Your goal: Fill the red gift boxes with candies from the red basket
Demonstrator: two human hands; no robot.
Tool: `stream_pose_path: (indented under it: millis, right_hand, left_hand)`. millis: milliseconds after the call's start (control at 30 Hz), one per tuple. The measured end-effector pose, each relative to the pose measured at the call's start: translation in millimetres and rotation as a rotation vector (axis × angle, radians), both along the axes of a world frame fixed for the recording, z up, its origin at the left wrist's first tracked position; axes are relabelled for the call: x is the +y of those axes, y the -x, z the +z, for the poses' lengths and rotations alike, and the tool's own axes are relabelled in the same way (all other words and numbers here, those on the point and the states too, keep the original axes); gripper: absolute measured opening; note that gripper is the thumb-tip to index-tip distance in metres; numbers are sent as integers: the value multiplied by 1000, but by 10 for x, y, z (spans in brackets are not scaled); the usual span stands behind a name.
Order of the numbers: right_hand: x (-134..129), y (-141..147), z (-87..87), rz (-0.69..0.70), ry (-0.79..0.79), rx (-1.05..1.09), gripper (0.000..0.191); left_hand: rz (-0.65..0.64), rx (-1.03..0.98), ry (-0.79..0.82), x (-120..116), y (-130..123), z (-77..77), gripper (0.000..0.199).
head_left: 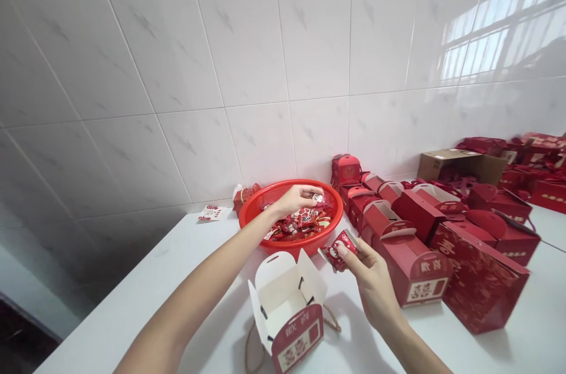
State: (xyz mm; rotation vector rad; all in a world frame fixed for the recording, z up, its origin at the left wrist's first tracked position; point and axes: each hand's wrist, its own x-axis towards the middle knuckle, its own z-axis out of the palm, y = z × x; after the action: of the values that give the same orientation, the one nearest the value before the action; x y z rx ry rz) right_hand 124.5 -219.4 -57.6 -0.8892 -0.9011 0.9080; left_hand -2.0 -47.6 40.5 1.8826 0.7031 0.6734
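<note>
My left hand (297,200) is over a red plastic basket (250,227), its fingers closed on a small red-and-white wrapped candy (317,198). Many more wrapped candies (305,217) lie inside the basket. My right hand (371,271) pinches a red candy packet (339,249) in front of the basket, between thumb and fingers. Below my hands stands a gift box (298,335), red outside and white inside, with its top flaps open. A rope handle (332,321) hangs at its side, and its visible inside holds nothing.
Rows of red gift boxes (420,271) stand on the white table (207,279) to the right. A brown cardboard box (460,164) is farther back. Printed cards (211,213) lie left of the basket, near a small red box (242,197). A tiled wall (256,132) rises behind.
</note>
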Motion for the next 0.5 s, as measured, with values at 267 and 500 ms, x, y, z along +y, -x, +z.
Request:
stream_pose_path:
  millis: [267,500]
  right_hand:
    - [33,-29,22,125,-52,181,31]
    - [30,-55,29,114,-11,233,34]
  left_hand:
    - [-357,138,-72,-457,93,88,34]
    - [-203,179,-167,-175,356,178,27]
